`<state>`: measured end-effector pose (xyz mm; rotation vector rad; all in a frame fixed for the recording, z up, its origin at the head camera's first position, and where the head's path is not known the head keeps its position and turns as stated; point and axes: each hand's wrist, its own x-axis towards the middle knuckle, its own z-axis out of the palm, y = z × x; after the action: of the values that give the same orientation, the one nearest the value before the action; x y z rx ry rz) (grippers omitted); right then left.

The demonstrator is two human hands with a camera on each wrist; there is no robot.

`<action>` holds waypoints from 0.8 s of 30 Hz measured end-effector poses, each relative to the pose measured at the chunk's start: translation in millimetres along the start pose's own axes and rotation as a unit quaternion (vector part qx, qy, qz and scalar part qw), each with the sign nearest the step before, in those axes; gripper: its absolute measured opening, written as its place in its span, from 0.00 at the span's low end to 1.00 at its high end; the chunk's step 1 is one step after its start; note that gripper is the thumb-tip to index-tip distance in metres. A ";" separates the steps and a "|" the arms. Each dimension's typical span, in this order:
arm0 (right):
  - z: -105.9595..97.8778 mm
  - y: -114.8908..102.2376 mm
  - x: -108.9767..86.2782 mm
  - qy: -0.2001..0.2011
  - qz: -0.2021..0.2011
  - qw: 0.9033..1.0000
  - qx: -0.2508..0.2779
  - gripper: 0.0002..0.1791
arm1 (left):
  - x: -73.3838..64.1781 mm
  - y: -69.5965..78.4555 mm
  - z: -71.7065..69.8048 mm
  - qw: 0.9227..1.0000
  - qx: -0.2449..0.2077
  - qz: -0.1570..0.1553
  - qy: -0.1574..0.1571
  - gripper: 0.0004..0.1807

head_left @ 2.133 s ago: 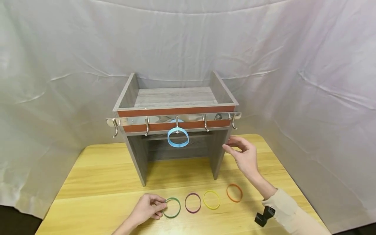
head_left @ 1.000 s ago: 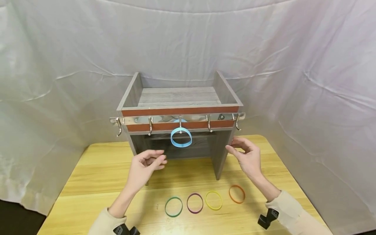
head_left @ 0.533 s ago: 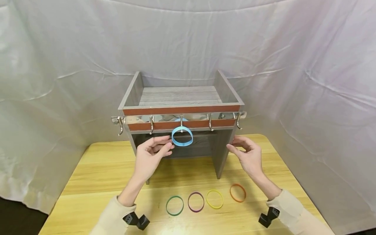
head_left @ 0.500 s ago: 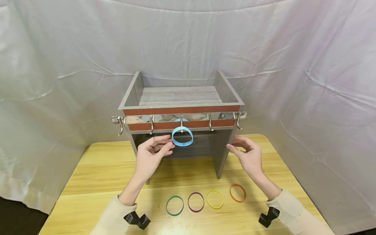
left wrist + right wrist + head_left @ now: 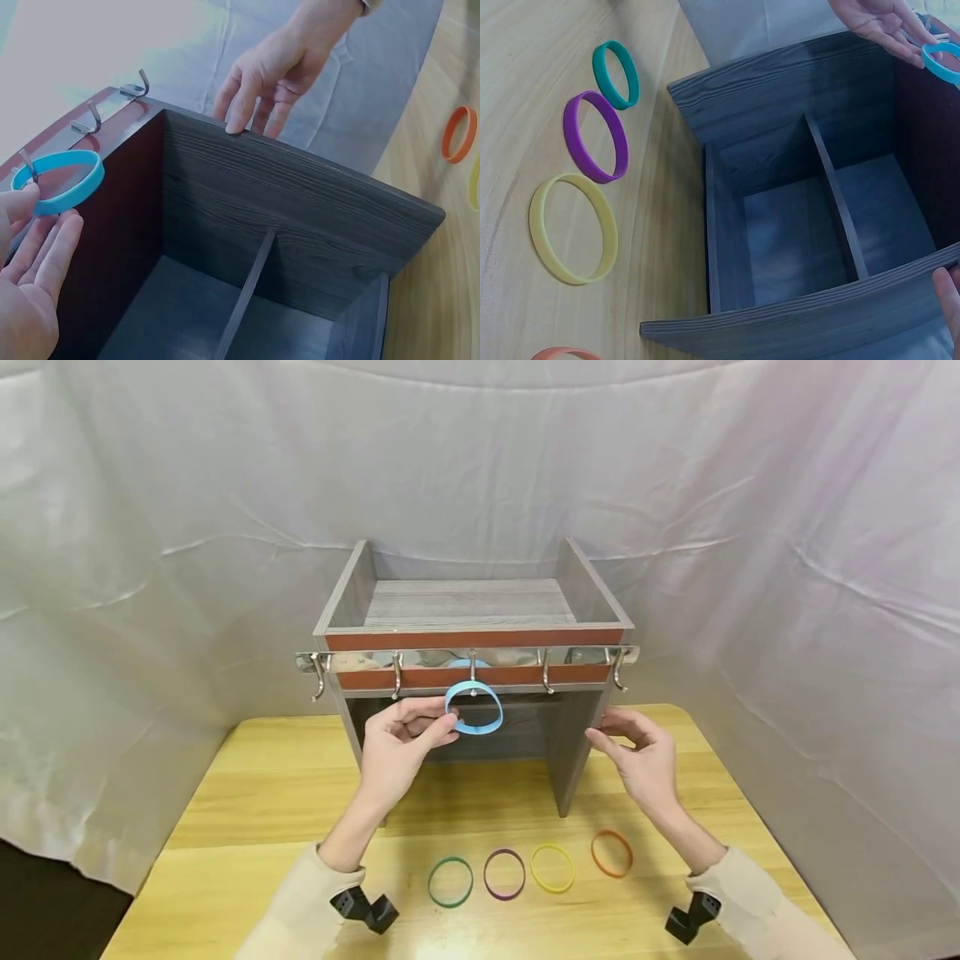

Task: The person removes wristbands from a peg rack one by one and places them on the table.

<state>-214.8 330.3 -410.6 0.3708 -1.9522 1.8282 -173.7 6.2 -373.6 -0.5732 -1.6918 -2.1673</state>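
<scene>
A light-blue silicone wristband point(image 5: 480, 727) hangs from the middle hook of the metal hook rail point(image 5: 352, 662), which is fixed across a grey wooden shelf unit point(image 5: 472, 597). My left hand point(image 5: 397, 747) pinches the left side of this band between thumb and fingers. In the left wrist view the band point(image 5: 75, 196) is still around its hook. My right hand point(image 5: 641, 760) holds the front edge of the unit's right side panel point(image 5: 577, 752), thumb on the edge and fingers at the outer face. Part of those fingers is hidden in the head view.
On the wooden table point(image 5: 247, 785) before the unit lie a green wristband point(image 5: 432, 893), a purple wristband point(image 5: 488, 881), a yellow wristband point(image 5: 553, 888) and an orange wristband point(image 5: 611, 872). More hooks point(image 5: 397, 677) stick out along the rail. Grey cloth point(image 5: 465, 460) surrounds the table.
My left hand has left the green wristband on the table, risen to the blue wristband and taken hold of it. My right hand stays at the side panel.
</scene>
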 end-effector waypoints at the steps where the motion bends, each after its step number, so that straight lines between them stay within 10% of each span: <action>1: -0.6 0.0 -0.2 -0.001 0.000 1.000 0.001 0.17 | -0.1 -0.6 0.7 1.000 -0.004 0.000 0.001 0.13; 24: -1.8 2.4 0.9 0.001 -0.014 1.000 -0.004 0.17 | -3.6 14.2 7.2 0.997 -0.070 0.017 -0.023 0.13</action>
<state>-216.5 332.4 -412.2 0.3927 -1.9423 1.8025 -162.8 9.8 -362.0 -0.6888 -1.5478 -2.2776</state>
